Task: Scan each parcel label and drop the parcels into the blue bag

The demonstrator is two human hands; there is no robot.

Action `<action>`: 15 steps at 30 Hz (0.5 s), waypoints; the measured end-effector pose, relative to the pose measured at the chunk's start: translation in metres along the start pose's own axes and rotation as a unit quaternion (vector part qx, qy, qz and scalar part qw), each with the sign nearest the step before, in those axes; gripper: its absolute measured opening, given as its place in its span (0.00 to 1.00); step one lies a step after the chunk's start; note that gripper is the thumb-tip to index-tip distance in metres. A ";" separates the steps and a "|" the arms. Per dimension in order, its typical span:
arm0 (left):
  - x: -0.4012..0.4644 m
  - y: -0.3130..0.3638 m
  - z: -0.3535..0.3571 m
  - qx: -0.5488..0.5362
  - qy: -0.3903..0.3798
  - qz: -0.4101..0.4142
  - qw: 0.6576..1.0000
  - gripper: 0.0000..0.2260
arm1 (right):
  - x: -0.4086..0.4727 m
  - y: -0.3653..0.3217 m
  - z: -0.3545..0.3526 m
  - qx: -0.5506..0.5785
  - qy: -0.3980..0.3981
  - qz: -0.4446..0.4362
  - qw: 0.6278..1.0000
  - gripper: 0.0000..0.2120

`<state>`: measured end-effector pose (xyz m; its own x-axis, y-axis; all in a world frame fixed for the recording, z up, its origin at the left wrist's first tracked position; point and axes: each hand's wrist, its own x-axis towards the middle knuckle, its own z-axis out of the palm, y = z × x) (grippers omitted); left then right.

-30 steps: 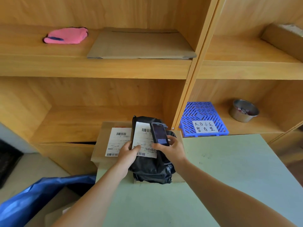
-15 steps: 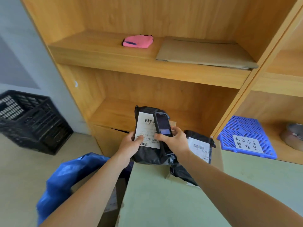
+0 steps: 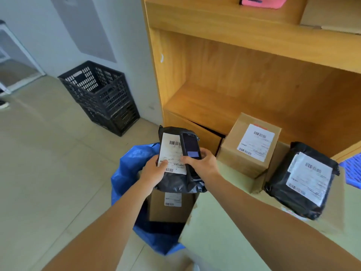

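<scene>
A left hand (image 3: 154, 171) grips a black plastic mailer parcel (image 3: 176, 180) by its white label, held upright directly above the open blue woven bag (image 3: 127, 173). The right hand (image 3: 203, 165) clasps a dark handheld scanner (image 3: 190, 151) against the label. A brown box (image 3: 170, 206) already lies below; the drop looks unobstructed.

Soft, even daylight fills the scene, perhaps from the left, with faint shadows only. The wooden shelf (image 3: 254, 79) bows under wide-angle distortion toward the edges. Label print is too smeared to read; the forearms blur near the bottom.
</scene>
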<state>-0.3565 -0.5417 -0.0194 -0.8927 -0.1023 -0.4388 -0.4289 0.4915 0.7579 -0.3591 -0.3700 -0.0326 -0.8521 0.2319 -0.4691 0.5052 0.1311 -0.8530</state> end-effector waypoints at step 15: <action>0.002 -0.080 -0.007 0.039 0.063 -0.051 0.996 0.25 | -0.009 0.058 0.052 -0.164 -0.028 0.013 0.986 0.41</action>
<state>-0.3253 -0.5874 -0.0778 -0.8573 -0.2599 -0.4443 -0.5107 0.5380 0.6707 -0.3294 -0.4146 -0.0895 -0.8402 0.1864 -0.5092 0.5356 0.4326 -0.7253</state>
